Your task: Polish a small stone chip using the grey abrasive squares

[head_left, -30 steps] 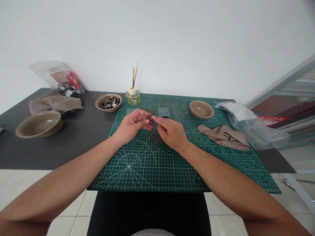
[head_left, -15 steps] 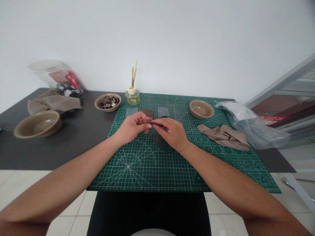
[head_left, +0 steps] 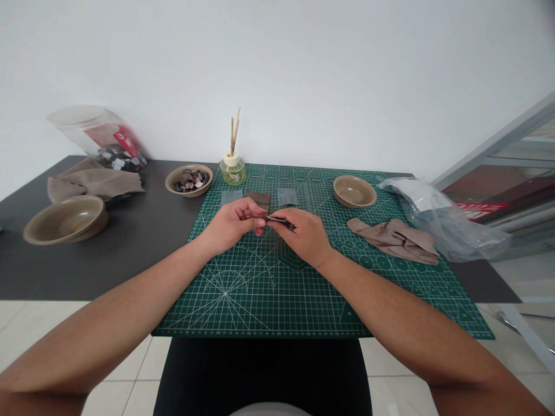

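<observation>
Dark brown-grey shows on the thin flat piece (head_left: 280, 219) between your hands, above the middle of the green cutting mat (head_left: 260, 300). You see it nearly edge-on, a slim strip with a paler rim, its face mostly hidden by your fingers. Your right hand (head_left: 304, 236) pinches it between thumb and curled fingers, and your left hand (head_left: 234, 226) closes thumb and fingertips at its left end. You can't tell whether it is one piece or two together.

Three flat squares lie in a row on the mat, beyond your hands: two blue-grey squares (head_left: 287, 197) with one brown square (head_left: 260, 199) between them. You have three tan bowls: one bowl (head_left: 354, 192) on the mat's back right part, one bowl of small pieces (head_left: 189, 181) just left of the mat, and one larger-looking bowl (head_left: 65, 219) well to its left. The small pieces are too heaped to count.

One reed diffuser (head_left: 233, 169) stands at the mat's back left corner. Of two brown cloths, one cloth (head_left: 396, 240) lies crumpled on the mat's right side, the other (head_left: 93, 180) left of it. One tilted clear jar (head_left: 97, 130) sits left of the mat, and one clear plastic bag (head_left: 446, 222) overlaps its right edge.
</observation>
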`<state>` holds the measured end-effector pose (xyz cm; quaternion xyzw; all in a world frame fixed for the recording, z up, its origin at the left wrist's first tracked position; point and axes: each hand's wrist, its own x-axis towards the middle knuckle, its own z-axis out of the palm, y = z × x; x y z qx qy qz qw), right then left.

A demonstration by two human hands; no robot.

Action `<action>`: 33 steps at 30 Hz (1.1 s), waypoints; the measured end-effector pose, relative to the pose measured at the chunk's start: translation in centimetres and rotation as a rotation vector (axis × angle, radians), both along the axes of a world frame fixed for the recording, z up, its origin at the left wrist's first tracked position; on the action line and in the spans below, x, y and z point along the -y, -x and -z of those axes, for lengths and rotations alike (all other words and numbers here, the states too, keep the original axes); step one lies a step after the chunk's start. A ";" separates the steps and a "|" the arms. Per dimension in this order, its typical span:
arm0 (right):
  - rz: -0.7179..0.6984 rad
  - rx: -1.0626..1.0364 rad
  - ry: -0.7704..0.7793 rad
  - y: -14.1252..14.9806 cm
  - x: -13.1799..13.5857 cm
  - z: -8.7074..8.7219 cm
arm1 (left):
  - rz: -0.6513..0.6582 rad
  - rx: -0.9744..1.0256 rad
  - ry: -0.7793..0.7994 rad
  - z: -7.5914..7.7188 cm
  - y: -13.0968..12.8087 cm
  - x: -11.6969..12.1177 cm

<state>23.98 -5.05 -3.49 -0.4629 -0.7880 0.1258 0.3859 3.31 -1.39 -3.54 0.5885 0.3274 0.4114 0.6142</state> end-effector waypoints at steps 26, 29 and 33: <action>-0.077 -0.042 -0.039 -0.2 -0.3 0.7 | 0.051 0.100 0.014 0.3 0.2 0.1; -0.077 -0.033 -0.030 -0.2 -0.4 0.8 | 0.052 0.110 0.002 0.4 0.3 0.0; -0.100 -0.041 -0.062 -0.3 -0.6 1.0 | 0.045 0.067 0.004 0.4 0.3 -0.1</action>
